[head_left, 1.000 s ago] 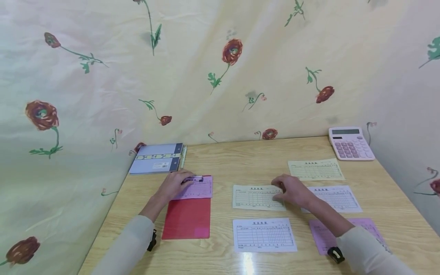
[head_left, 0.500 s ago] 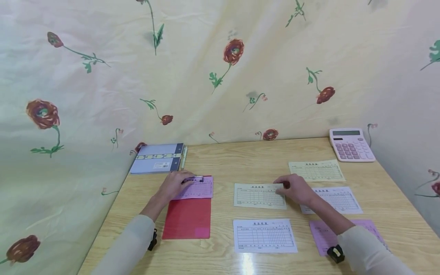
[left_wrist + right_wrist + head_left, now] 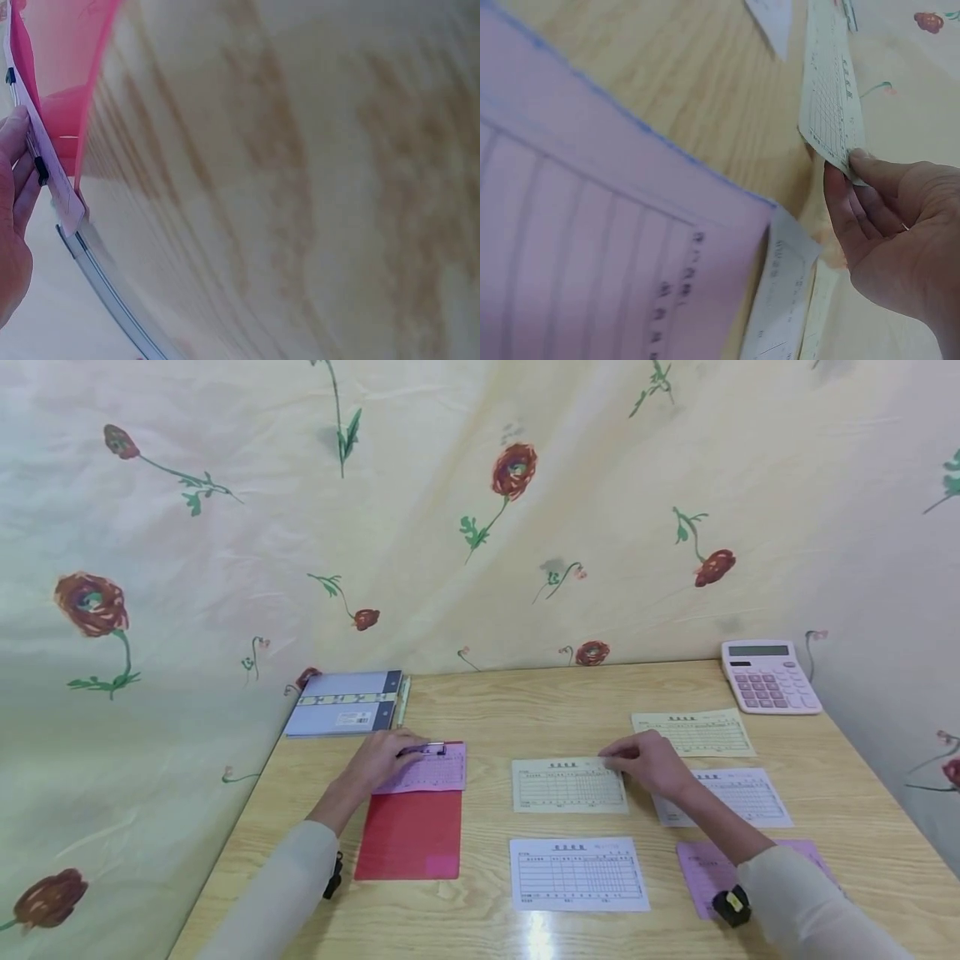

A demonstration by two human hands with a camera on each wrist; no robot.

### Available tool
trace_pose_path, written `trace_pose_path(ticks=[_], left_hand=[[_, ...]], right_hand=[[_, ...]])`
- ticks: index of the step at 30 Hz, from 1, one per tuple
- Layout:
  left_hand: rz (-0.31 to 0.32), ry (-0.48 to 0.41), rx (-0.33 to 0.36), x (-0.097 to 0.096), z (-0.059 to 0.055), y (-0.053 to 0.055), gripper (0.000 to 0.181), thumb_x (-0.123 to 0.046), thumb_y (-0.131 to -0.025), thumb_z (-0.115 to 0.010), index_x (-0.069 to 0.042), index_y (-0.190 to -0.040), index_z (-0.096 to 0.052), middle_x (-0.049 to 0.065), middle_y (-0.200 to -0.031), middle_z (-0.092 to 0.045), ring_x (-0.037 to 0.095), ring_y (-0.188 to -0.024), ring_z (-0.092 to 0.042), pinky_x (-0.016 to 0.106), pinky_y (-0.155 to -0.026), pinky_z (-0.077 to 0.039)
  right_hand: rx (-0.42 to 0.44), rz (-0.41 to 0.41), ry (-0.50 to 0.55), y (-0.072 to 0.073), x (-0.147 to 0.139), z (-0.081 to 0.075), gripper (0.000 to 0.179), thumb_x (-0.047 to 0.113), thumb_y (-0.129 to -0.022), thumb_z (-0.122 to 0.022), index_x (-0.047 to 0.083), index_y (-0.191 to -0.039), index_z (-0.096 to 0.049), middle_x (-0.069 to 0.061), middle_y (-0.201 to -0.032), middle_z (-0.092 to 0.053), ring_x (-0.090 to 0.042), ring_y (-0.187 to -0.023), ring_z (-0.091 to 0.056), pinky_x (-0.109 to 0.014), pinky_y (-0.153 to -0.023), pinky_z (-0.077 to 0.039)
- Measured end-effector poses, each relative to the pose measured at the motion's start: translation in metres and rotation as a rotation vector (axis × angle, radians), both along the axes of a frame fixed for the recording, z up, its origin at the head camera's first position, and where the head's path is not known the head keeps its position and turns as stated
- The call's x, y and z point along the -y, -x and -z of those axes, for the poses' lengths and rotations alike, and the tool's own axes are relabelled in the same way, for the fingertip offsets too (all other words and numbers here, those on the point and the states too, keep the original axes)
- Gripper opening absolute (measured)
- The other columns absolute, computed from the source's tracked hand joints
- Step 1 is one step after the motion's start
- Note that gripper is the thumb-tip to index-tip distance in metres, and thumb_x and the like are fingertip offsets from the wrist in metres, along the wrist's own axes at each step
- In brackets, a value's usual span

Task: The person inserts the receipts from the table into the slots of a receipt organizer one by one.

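Observation:
In the head view, my left hand is at the metal clip of a red clipboard. The left wrist view shows its thumb and fingers gripping the clip. A pink printed form lies under that clip, over the board's upper part. My right hand pinches the upper right corner of a pale green form between thumb and fingers. In the right wrist view this form tilts, its held corner off the wood. A white form lies just in front of it.
To the right lie another pale green form, a white form and a pink form partly under my right forearm. A pink calculator stands at the back right. A notebook and a pen lie back left, before floral cloth.
My right hand has taken the pale green form by its corner and shifted it slightly away from me. My left hand has stayed at the clip.

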State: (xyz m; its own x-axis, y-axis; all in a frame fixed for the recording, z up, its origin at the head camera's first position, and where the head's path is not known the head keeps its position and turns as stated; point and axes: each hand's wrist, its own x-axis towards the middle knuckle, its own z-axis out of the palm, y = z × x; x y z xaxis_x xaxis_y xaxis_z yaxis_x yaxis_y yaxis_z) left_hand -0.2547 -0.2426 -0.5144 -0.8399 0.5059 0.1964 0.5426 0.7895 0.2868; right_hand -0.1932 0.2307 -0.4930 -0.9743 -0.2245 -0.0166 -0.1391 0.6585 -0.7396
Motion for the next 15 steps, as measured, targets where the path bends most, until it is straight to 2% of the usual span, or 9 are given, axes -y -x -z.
trace_pose_path(ticks=[4,7,12,15], left_hand=[[-0.007,0.011,0.028,0.0,-0.004,0.001,0.029,-0.018,-0.098,-0.08,-0.018,-0.126,-0.079,0.003,-0.12,-0.078,0.023,-0.114,-0.073,0.038,-0.096,-0.061],[-0.011,0.019,0.044,-0.001,-0.006,0.002,0.028,-0.019,-0.098,-0.08,-0.018,-0.126,-0.079,0.002,-0.121,-0.078,0.022,-0.115,-0.073,0.038,-0.097,-0.06],[-0.016,0.024,0.058,-0.001,-0.009,0.003,0.027,-0.022,-0.098,-0.08,-0.019,-0.125,-0.08,0.0,-0.12,-0.078,0.02,-0.114,-0.073,0.037,-0.097,-0.06],[-0.013,0.018,0.059,-0.002,-0.01,0.002,0.026,-0.022,-0.097,-0.08,-0.018,-0.123,-0.081,0.0,-0.117,-0.079,0.02,-0.113,-0.074,0.037,-0.096,-0.06]], right_hand=[[-0.024,-0.026,0.04,0.006,0.004,-0.006,0.015,0.006,-0.099,-0.074,0.0,-0.112,-0.081,-0.011,-0.1,-0.079,-0.02,-0.08,-0.067,-0.026,-0.063,-0.056],[-0.032,-0.064,0.082,0.011,0.01,-0.011,0.015,0.004,-0.1,-0.073,-0.002,-0.112,-0.081,-0.014,-0.103,-0.079,-0.021,-0.082,-0.071,-0.031,-0.067,-0.061],[-0.004,-0.13,0.166,0.02,0.028,-0.018,0.016,0.002,-0.1,-0.073,-0.006,-0.112,-0.079,-0.018,-0.105,-0.079,-0.025,-0.087,-0.076,-0.041,-0.074,-0.066],[0.023,-0.158,0.204,0.025,0.041,-0.02,0.016,0.001,-0.1,-0.073,-0.007,-0.112,-0.079,-0.019,-0.105,-0.078,-0.027,-0.088,-0.077,-0.042,-0.075,-0.066]])
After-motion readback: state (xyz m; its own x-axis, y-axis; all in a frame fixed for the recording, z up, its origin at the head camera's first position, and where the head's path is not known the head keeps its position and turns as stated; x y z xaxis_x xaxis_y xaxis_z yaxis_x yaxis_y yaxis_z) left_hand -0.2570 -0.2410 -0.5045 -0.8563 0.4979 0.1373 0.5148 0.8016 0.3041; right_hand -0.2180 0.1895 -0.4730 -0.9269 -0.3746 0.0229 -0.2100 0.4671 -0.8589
